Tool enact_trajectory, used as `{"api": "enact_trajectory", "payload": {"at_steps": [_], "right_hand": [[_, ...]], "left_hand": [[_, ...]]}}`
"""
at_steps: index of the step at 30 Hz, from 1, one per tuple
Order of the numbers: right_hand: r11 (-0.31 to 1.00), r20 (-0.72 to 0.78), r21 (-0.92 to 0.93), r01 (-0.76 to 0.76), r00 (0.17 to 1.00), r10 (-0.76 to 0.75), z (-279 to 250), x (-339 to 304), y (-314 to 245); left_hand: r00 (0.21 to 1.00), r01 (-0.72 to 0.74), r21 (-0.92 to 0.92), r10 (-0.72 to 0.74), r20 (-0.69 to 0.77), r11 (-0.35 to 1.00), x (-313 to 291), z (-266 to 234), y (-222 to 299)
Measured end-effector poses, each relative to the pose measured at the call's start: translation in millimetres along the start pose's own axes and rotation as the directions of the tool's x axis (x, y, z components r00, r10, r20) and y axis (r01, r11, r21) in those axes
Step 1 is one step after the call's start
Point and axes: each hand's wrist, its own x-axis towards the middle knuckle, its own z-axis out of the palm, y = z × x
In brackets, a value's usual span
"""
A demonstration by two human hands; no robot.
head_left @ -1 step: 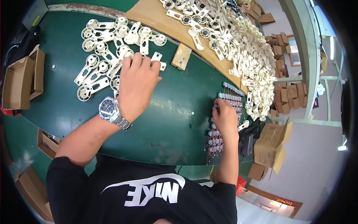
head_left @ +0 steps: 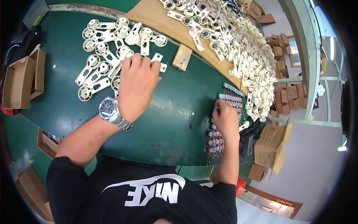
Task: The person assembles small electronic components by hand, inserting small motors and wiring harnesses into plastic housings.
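Note:
My left hand (head_left: 137, 84), with a metal watch (head_left: 108, 107) on its wrist, reaches over a loose group of cream plastic brackets (head_left: 103, 68), each with a round ring and a slotted arm. Its fingers curl down on a bracket at the group's right side; the thumb and the grip are partly hidden. On the right, my right hand (head_left: 226, 118) closes its fingertips at rows of small grey motors (head_left: 215, 142) with red and dark wires. A grey motor seems pinched there, mostly covered by the fingers.
A wooden block (head_left: 182, 57) lies by the table's far edge. Beyond it, a large heap of cream brackets (head_left: 253, 56) covers a cardboard sheet (head_left: 156, 16). Cardboard boxes (head_left: 18, 82) stand at the left; a black device (head_left: 247, 143) sits beside the motors. Tiny white pieces (head_left: 192, 114) dot the green table.

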Motion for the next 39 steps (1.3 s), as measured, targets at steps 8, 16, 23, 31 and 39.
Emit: {"api": "enact_trajectory", "payload": {"at_steps": [8,16,23,31,39], "right_hand": [[0.840,0.009,0.480,-0.253,0.959,0.284,-49,1,18],[0.626,0.009,0.770,-0.126,0.982,0.188,-79,32,-42],[0.358,-0.123,0.927,0.111,0.992,0.013,-69,53,-96],[0.277,-0.231,0.934,0.226,0.973,-0.017,-43,63,-115],[0.227,-0.300,0.931,0.285,0.953,0.035,-19,75,-127]], "left_hand": [[0.990,0.128,-0.305,-0.140,-0.018,0.944,9,-24,-6],[0.966,0.227,-0.609,-0.253,0.045,0.760,14,-20,-1],[0.979,0.177,-0.802,-0.188,0.082,0.571,20,-11,-6],[0.886,0.371,-0.766,-0.048,0.462,-0.525,28,-8,-12],[0.877,0.434,-0.757,0.038,0.478,-0.489,21,-4,-6]]}}
